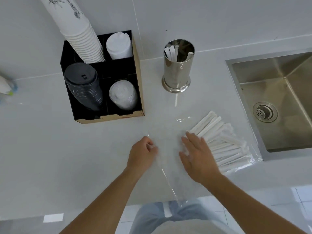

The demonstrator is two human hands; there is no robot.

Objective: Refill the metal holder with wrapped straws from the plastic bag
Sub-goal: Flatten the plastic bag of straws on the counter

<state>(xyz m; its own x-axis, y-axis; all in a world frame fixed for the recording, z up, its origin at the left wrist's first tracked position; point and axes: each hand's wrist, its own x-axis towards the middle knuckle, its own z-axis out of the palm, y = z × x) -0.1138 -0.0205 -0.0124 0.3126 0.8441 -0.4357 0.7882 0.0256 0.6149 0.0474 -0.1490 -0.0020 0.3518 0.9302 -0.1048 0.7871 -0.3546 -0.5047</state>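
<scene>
A shiny metal holder (178,68) stands upright on the white counter with a few wrapped straws inside it. A clear plastic bag (168,132) lies flat in front of it, its mouth toward me. Many white wrapped straws (219,141) fan out at the bag's right end. My left hand (142,154) pinches the bag's left edge with closed fingers. My right hand (196,156) lies flat, fingers spread, on or in the bag with its fingertips at the near ends of the straws. One loose straw (176,99) lies at the holder's base.
A black cup organiser (136,78) with stacked paper cups, dark lids and clear lids stands to the left of the holder. A steel sink (276,105) is set into the counter at the right. A spray bottle (5,86) shows at the far left edge.
</scene>
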